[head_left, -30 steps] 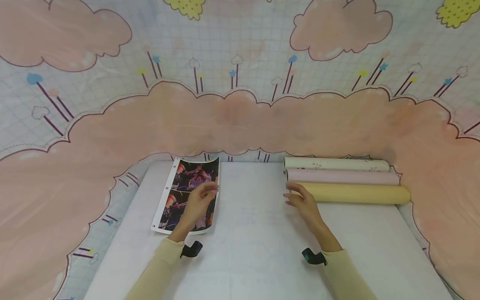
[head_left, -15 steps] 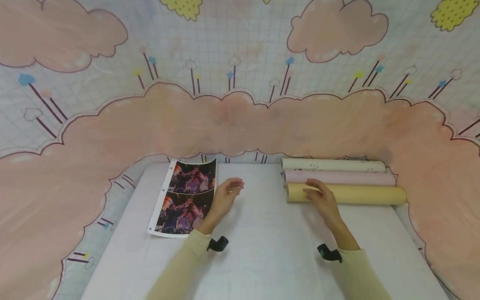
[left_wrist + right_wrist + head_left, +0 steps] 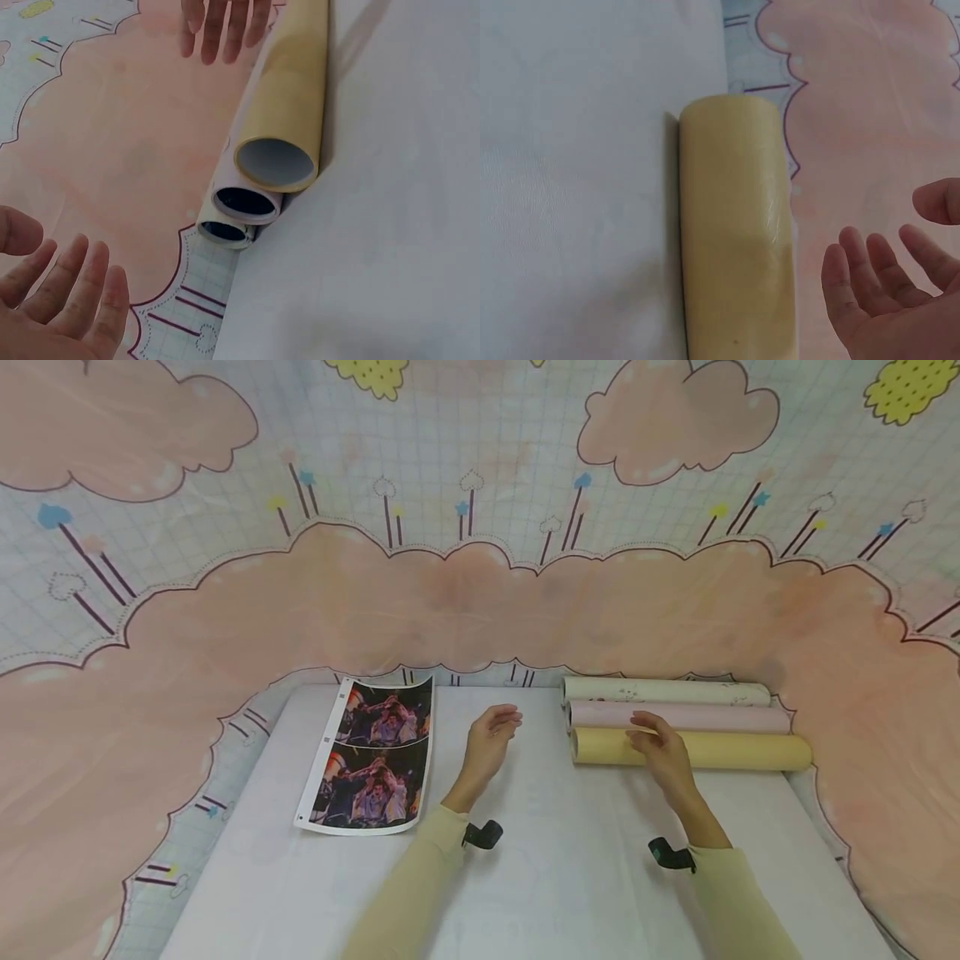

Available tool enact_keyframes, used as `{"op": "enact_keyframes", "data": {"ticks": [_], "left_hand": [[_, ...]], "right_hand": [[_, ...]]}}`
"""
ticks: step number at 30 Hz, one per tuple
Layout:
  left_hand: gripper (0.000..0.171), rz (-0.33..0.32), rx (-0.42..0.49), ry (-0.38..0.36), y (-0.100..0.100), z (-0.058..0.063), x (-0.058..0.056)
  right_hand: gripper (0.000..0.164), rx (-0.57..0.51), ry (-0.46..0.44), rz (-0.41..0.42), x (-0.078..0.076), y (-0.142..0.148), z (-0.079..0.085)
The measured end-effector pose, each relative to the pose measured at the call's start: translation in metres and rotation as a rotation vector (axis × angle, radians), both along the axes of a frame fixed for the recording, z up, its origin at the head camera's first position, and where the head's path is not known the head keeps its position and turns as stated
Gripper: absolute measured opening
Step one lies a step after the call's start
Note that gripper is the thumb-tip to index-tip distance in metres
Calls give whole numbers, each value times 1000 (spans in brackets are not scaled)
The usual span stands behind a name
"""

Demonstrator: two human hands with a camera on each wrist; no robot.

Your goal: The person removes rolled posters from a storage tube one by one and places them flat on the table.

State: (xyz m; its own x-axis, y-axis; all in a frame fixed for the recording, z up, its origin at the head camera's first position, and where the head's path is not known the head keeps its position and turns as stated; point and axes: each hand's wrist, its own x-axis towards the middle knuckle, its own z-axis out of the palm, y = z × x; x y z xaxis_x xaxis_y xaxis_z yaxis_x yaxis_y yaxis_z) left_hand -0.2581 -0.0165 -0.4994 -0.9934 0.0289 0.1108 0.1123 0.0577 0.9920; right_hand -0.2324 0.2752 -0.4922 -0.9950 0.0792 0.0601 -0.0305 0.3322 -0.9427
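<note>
My left hand (image 3: 486, 745) hovers over the middle of the white table, fingers relaxed and holding nothing. Above the yellow roll (image 3: 697, 748) hangs my right hand (image 3: 663, 758), its fingers loosely bent and nothing in them. Behind the yellow roll lie a pink roll (image 3: 720, 717) and a white patterned roll (image 3: 675, 692), side by side. In the left wrist view the hollow end of the yellow roll (image 3: 276, 163) faces the camera. The right wrist view shows the yellow roll (image 3: 735, 225) beside my spread right fingers (image 3: 838, 277), apart from them in that picture.
A printed sheet (image 3: 375, 758) with two dark photo pictures lies at the table's left, its edges slightly curled. Cloth with cloud drawings (image 3: 480, 610) hangs behind the white table (image 3: 540, 877) and down its sides.
My left hand has moved right, away from above the printed sheet to the table's middle. My right hand has moved right, from the yellow roll's left end to further along it.
</note>
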Motion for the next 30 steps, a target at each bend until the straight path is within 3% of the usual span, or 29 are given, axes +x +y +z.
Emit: {"op": "enact_keyframes", "data": {"ticks": [9,15,20,26,30], "left_hand": [[25,-19,-60,-24,30,-1,-19],[27,-5,-109,-78,43,-10,-28],[33,-40,-143,-138,57,-20,-35],[35,-64,-123,-229,72,-32,-43],[36,-89,-155,-232,81,-38,-48]], "right_hand": [[39,276,161,-21,-13,10,-5],[39,422,179,-5,-18,16,-9],[37,546,210,6,-27,18,-14],[37,579,224,38,-40,19,-22],[37,589,207,52,-46,19,-25]]}}
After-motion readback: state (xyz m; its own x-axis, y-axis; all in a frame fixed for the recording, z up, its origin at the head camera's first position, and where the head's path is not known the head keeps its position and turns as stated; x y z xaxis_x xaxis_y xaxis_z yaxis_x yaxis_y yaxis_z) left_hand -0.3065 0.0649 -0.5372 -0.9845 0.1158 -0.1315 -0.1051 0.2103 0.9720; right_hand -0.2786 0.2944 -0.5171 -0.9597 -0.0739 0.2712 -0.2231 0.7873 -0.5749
